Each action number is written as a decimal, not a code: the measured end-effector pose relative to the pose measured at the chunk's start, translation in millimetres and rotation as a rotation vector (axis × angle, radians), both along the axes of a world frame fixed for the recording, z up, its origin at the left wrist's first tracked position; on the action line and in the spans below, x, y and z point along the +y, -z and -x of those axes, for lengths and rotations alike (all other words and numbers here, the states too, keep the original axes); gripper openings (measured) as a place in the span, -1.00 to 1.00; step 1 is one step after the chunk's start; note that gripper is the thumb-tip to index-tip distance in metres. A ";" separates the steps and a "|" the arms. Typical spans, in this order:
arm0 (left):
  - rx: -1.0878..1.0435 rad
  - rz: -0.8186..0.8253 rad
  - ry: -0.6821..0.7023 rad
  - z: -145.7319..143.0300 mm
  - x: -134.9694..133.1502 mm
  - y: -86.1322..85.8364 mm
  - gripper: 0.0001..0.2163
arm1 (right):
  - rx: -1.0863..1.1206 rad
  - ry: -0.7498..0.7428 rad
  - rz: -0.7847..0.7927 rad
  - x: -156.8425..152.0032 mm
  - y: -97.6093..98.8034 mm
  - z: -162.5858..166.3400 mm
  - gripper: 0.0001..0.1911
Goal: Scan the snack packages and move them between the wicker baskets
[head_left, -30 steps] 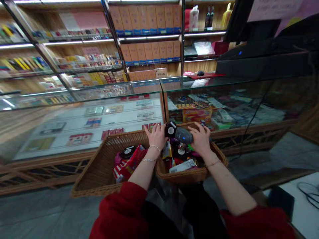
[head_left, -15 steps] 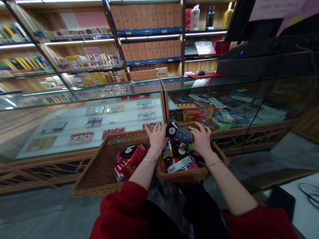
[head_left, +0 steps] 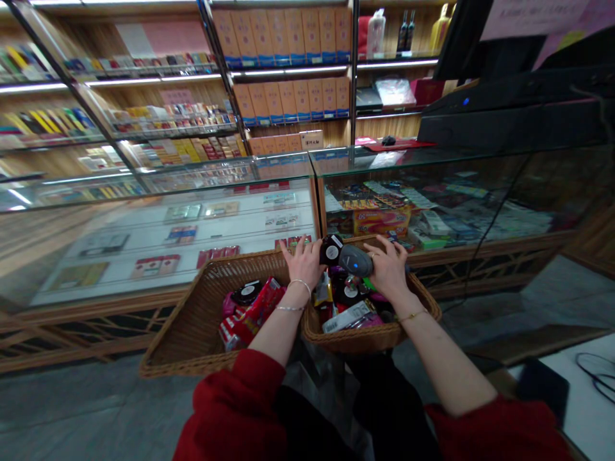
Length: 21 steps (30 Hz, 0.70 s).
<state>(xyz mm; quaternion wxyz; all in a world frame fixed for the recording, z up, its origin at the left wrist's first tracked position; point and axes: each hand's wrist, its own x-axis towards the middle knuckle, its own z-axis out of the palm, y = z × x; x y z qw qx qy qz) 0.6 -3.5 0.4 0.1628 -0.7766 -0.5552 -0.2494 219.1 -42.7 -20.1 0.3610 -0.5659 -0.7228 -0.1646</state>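
My left hand (head_left: 303, 261) grips a round black container (head_left: 331, 250) with a white label facing the scanner. In my right hand (head_left: 387, 264) is a dark grey barcode scanner (head_left: 356, 262) with a blue light on it, its head close to the container. Both hands are above the right wicker basket (head_left: 369, 340), which holds mixed wrapped snacks, a white barcoded packet (head_left: 346, 317) and another black container (head_left: 350, 293). Beside it, the left wicker basket (head_left: 180, 339) holds red snack packets (head_left: 259, 312) and a black round container (head_left: 246, 292).
Beyond the baskets runs a glass display counter (head_left: 225, 176) with boxes inside. Shelves of orange boxes (head_left: 283, 38) and small packs stand behind it. A dark monitor (head_left: 500, 57) is at upper right, with a hanging cable (head_left: 500, 214). A white table (head_left: 590, 390) lies at lower right.
Almost nothing differs. Both hands hold the container and the scanner in nearly the same place.
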 end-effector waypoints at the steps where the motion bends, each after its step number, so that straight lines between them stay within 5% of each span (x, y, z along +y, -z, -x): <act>1: 0.000 0.000 0.002 0.0 0.1 0.2 -0.45 | -0.004 0.001 0.001 -0.3 -0.2 0.0 -0.80; 21: 0.022 0.034 0.006 0.0 -1.2 -1.0 -0.35 | -0.007 -0.009 0.014 -0.8 -0.9 -0.6 -0.78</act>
